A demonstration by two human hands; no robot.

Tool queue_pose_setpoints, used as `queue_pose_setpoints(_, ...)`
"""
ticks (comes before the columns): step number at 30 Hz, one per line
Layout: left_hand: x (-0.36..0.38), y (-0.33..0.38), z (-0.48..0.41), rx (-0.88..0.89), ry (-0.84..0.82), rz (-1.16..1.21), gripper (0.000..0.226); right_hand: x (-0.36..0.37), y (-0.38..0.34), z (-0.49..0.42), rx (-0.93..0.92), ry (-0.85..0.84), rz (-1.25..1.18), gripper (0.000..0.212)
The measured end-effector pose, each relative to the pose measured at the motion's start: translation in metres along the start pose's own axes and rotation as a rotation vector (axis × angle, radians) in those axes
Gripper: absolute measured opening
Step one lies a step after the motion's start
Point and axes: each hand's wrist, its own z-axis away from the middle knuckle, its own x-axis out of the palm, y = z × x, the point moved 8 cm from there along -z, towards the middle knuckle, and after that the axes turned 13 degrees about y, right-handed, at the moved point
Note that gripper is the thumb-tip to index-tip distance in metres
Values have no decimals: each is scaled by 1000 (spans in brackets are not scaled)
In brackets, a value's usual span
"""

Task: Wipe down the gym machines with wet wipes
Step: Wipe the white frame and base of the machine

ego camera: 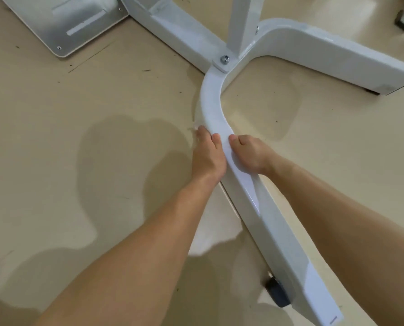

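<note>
Bare forearms reached down from the near edge to the curved base leg of the white gym machine, low on the floor. Left hand and right hand sat on opposite sides of the leg, fingers curled down over it, clamped on what looked like a wet wipe stretched across the top, white on white and hard to trace. Best done by holding it taut and drawing both hands together along the bend toward the bolt
</note>
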Motion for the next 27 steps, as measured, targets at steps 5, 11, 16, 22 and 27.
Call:
queue_pose_setpoints(5, 18, -10, 44, -76, 21, 10, 50, -1, 25, 35, -8, -26, 31, 50)
queue_pose_setpoints(11, 9, -4, 4, -40, 147, 25, 39, -2, -3, 8, -81, 50, -114, 55)
queue_pose_setpoints(16, 31, -17, 81, -29, 123, 37, 51, 6, 47, 56, -93, 8, -75, 49)
queue_pose_setpoints(22, 42, -25, 124, -82, 148, 21, 48, 8, 82, 93, -86, -7, -95, 47)
queue_pose_setpoints(27, 44, -29, 114, -99, 154, 0, 51, 7, 76, 87, -138, 58, -111, 47)
